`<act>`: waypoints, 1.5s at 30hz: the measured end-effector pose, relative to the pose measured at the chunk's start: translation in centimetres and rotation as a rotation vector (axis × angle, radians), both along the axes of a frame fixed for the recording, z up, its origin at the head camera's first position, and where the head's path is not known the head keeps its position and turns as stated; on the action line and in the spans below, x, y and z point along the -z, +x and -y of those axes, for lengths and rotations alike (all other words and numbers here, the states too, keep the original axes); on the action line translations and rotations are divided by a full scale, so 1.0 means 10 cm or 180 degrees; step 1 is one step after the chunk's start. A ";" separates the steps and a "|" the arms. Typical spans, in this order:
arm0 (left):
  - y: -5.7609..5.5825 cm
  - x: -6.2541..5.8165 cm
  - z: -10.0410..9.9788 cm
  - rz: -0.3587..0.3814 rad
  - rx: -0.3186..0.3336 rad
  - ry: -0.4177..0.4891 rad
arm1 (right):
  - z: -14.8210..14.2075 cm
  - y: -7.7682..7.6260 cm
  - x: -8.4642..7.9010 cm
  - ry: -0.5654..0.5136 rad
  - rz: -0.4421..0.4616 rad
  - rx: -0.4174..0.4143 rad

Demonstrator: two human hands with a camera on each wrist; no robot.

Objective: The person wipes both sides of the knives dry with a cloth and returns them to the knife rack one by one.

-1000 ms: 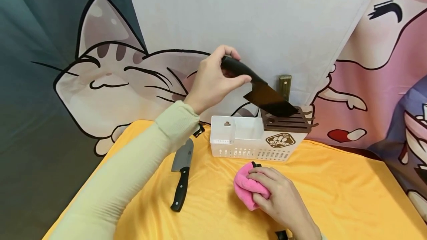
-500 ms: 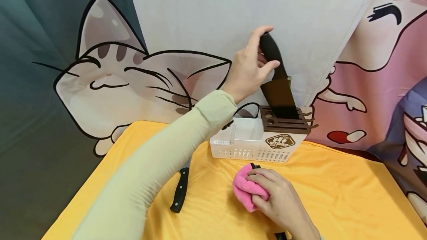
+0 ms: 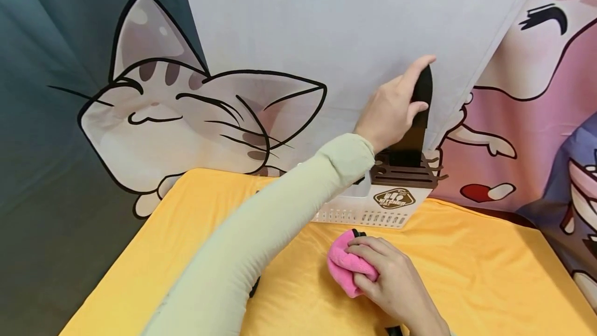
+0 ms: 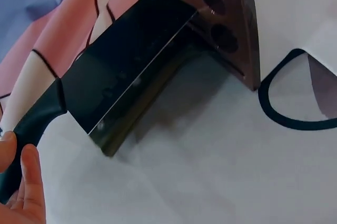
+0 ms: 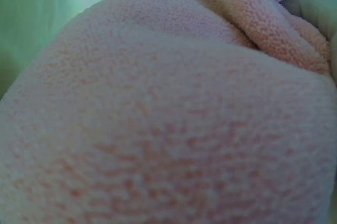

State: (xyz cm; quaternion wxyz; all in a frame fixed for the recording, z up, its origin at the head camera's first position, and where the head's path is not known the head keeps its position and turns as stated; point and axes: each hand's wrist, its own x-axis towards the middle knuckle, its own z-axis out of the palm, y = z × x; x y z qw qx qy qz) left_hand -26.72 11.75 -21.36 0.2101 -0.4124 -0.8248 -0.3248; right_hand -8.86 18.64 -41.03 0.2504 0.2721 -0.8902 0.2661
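The left hand (image 3: 391, 108) holds the knife (image 3: 418, 121) by its black handle, the index finger extended past the handle end. The knife extends downward from the hand, handle uppermost, with the blade's lower end at the slotted brown top of the rack (image 3: 406, 176); insertion depth cannot be determined. The right hand (image 3: 392, 276) grips a bunched pink cloth (image 3: 344, 266) in front of the rack, near the yellow-covered counter (image 3: 471, 258). The left wrist view shows a wooden handle (image 4: 131, 105) behind the blade, concealed in the head view; the right wrist view shows mainly the cloth's pile
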 end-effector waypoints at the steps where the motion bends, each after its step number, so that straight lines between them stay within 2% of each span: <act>1: 0.01 0.02 -0.02 -0.0018 0.0021 -0.0048 | 0.00 0.00 0.00 0.0005 0.0000 0.0000; 9: 0.04 0.19 -0.16 -0.0039 0.0092 -0.0321 | 0.02 0.00 0.00 0.0085 0.0059 0.0060; 18: 0.05 0.44 -0.29 -0.0137 -0.0013 -0.0684 | 0.04 0.01 0.02 0.0112 -0.0094 0.0064; 23: 0.05 0.60 -0.31 -0.0040 -0.0018 -0.0821 | 0.03 0.00 0.02 0.0101 -0.0099 0.0071; 27: 0.04 0.69 -0.32 0.0009 -0.0032 -0.0825 | 0.03 -0.01 0.02 0.0071 -0.0187 0.0020; 37: 0.03 0.73 -0.30 0.0102 -0.0028 -0.0728 | 0.00 -0.01 0.01 0.0104 -0.0035 0.0036; 42: 0.02 0.74 -0.19 0.0090 0.0003 -0.0603 | 0.01 -0.01 0.00 0.0080 -0.0168 0.0020; 45: 0.03 0.73 -0.07 -0.0001 0.0061 -0.0542 | 0.00 -0.01 0.00 0.0083 -0.0100 0.0022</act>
